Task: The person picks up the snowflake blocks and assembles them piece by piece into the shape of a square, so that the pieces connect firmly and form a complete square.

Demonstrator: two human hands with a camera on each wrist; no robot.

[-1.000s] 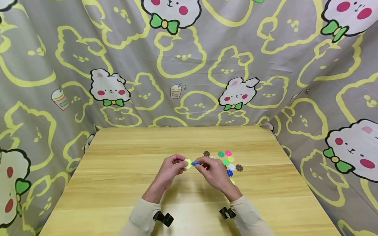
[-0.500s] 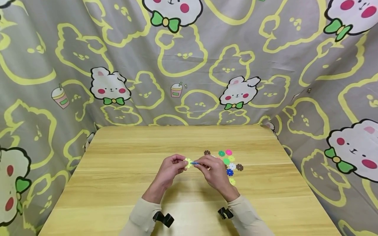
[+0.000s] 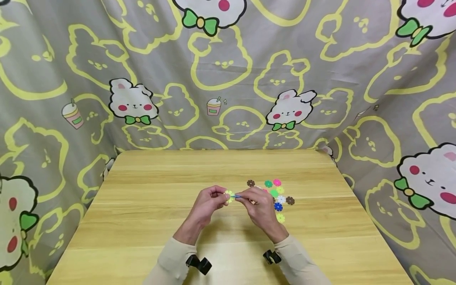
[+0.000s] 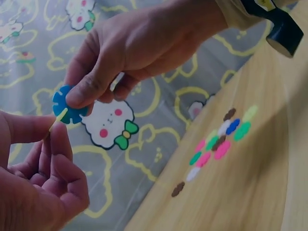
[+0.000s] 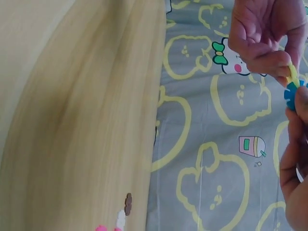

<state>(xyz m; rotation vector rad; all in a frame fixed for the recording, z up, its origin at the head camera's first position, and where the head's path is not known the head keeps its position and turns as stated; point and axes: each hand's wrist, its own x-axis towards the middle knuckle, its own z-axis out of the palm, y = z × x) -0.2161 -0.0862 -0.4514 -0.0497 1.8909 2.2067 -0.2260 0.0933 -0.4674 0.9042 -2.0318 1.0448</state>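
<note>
Since a moment ago I've pushed the blue disc (image 4: 67, 107) closer into the yellow disc (image 3: 229, 195). My right hand (image 3: 261, 209) pinches blue, my left hand (image 3: 204, 209) pinches yellow, both lifted above the surface (image 3: 142, 221) so the slots meet edge-on.

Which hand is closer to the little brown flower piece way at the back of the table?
The right hand. It is just in front of the brown flower piece, slightly to its right. The left hand is farther off to the left, pinching a yellow piece.
</note>
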